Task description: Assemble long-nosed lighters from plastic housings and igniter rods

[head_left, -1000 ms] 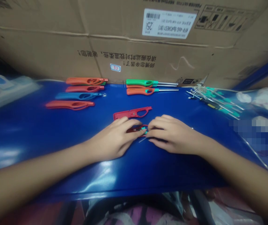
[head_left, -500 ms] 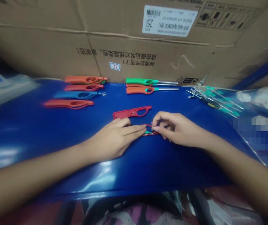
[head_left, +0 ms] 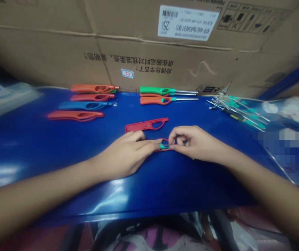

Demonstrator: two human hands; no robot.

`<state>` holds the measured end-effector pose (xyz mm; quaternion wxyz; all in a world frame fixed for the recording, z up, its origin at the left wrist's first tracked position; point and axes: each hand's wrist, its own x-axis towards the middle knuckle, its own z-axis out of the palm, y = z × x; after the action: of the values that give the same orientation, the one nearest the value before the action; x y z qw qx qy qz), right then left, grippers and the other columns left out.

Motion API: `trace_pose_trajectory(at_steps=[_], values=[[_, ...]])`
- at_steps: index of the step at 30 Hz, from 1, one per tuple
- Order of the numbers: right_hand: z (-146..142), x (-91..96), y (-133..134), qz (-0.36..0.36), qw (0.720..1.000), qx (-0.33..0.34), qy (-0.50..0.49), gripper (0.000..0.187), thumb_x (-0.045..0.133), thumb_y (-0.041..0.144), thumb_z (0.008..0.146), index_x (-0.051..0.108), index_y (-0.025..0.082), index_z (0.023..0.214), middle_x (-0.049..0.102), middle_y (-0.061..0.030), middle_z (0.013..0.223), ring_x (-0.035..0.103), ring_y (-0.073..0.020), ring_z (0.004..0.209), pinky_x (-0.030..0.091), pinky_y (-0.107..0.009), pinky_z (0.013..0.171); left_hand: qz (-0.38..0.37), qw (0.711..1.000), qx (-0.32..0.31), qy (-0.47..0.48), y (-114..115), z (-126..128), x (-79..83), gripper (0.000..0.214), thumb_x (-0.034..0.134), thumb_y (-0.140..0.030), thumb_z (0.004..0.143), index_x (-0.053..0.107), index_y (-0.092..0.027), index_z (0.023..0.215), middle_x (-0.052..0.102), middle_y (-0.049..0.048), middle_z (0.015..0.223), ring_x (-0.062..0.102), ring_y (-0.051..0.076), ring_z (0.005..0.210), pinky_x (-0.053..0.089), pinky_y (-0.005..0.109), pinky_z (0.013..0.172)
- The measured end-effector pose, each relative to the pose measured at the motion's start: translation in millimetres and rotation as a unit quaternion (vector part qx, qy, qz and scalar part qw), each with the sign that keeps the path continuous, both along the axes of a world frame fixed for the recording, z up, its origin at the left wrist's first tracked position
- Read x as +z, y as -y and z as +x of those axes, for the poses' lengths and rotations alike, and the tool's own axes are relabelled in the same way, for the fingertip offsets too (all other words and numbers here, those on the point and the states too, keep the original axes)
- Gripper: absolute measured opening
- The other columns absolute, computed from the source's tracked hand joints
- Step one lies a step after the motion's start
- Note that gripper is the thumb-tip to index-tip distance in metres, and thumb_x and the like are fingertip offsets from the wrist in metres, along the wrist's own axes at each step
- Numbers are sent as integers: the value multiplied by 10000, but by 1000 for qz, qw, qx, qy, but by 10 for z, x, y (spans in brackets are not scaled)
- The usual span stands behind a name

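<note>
My left hand (head_left: 127,156) lies flat on a red lighter shell half (head_left: 162,145) on the blue table (head_left: 60,153), fingers stretched along it and pressing it down. My right hand (head_left: 195,143) is curled, thumb and forefinger pinched at the shell's right end, where a small teal trigger piece (head_left: 164,146) shows. Most of that shell is hidden under my left fingers. A second red shell half (head_left: 146,125) lies just behind the hands, untouched.
At the back left lie several lighter shells, orange, red and blue (head_left: 86,105). Two finished lighters, green (head_left: 165,91) and orange (head_left: 162,100), lie at the back middle. A heap of metal rods with teal ends (head_left: 239,111) sits at the right. A large cardboard box (head_left: 149,42) walls the back.
My right hand has lifted from lying flat over the shell's end and curled into a pinch at its right end. My left hand has barely moved.
</note>
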<state>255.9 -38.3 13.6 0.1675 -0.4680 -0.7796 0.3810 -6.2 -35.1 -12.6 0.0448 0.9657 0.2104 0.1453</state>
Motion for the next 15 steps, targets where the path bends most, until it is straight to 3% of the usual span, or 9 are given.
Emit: trace_pose_trajectory(at_steps=[7, 15], values=[[-2, -4, 4, -23, 1000, -4, 11, 23, 630, 171, 841, 644, 177, 858, 455, 92, 531, 397, -62, 478, 312, -210, 493, 1, 1000, -5, 12, -1, -3, 3, 305, 439, -187, 1029, 616, -163, 1276, 688, 41, 1307, 537, 229, 946, 510, 379, 830], [7, 71, 35, -31, 999, -12, 25, 59, 638, 155, 827, 679, 180, 862, 578, 66, 528, 521, -72, 458, 397, -201, 522, 9, 1000, -9, 19, -6, -1, 11, 314, 470, -169, 1007, 620, -182, 1283, 677, 55, 1333, 555, 215, 926, 514, 367, 830]])
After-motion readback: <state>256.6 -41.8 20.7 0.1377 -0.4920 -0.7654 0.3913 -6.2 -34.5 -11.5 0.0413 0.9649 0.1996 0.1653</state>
